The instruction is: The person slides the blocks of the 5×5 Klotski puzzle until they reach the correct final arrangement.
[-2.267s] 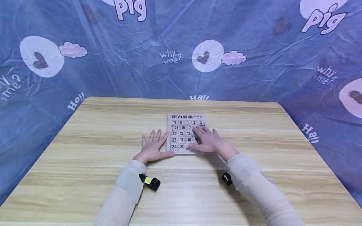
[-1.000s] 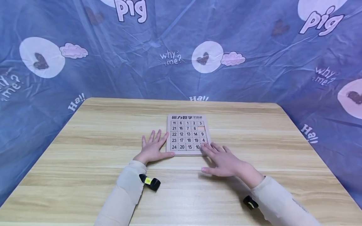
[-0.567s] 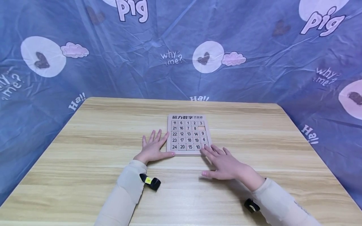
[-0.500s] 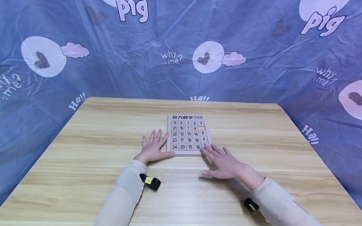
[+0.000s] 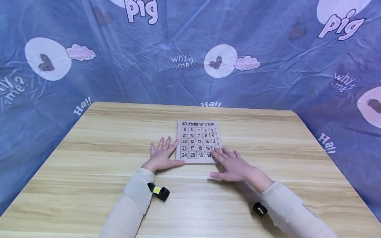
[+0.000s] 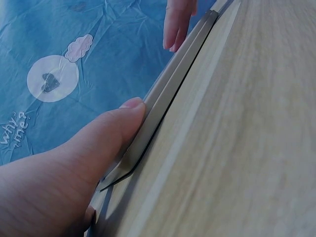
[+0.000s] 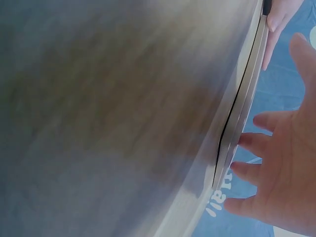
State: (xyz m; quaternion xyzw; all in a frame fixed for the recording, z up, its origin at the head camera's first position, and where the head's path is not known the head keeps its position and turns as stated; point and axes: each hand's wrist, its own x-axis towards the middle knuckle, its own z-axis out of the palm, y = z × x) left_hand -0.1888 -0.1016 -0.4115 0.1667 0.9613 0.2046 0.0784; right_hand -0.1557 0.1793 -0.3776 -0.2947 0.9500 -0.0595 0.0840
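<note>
A flat number sliding puzzle [image 5: 194, 161] with a grid of square numbered tiles lies on the table. My left hand [image 5: 161, 158] rests at its left side with fingers spread; the thumb touches the near left corner and the index finger the left edge. In the left wrist view that thumb [image 6: 111, 129] presses on the puzzle's rim. My right hand [image 5: 233, 165] reaches over the near right corner, fingertips on the last column around the 5 tile [image 5: 215, 148]. Its fingers are extended and the thumb stays off the board. The bottom right slot is covered by the fingers.
The light wood table [image 5: 104, 132] extends around the puzzle on every side. Behind it hangs a blue printed cloth [image 5: 143, 66]. Each wrist wears a small black camera, such as the left one [image 5: 162, 193].
My right hand first drew back from over the tiles to the near right corner, then pushed forward. The 9, 4 and 5 tiles slid one row up, filling the gap. My left hand stayed put.
</note>
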